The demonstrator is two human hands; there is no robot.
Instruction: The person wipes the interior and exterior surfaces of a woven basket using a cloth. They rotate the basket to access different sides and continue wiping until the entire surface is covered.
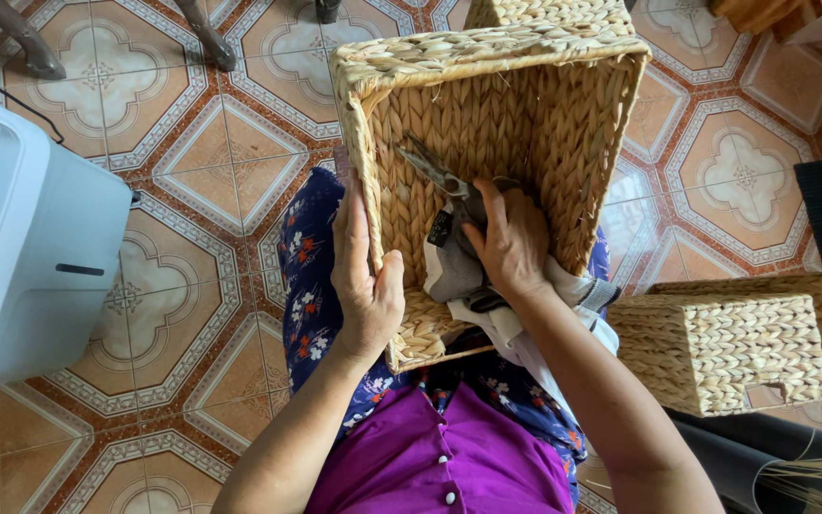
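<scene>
A square woven straw basket [525, 67] rests tilted on my lap, its opening facing me. My left hand [365, 276] grips the basket's left wall near the lower corner, thumb inside. My right hand [511, 243] reaches into the basket and holds a pair of metal scissors [435, 171], whose blades point up-left against the inner wall. A grey and white cloth [459, 271] lies bunched under that hand at the basket's bottom edge. I wear a purple buttoned top and a blue flowered garment.
Two more woven baskets [715, 352] stand on the patterned tile floor at my right, beside loose straw strands [820, 471]. A white and grey plastic appliance [30, 247] sits at the left. Chair legs [21, 43] show at the top left.
</scene>
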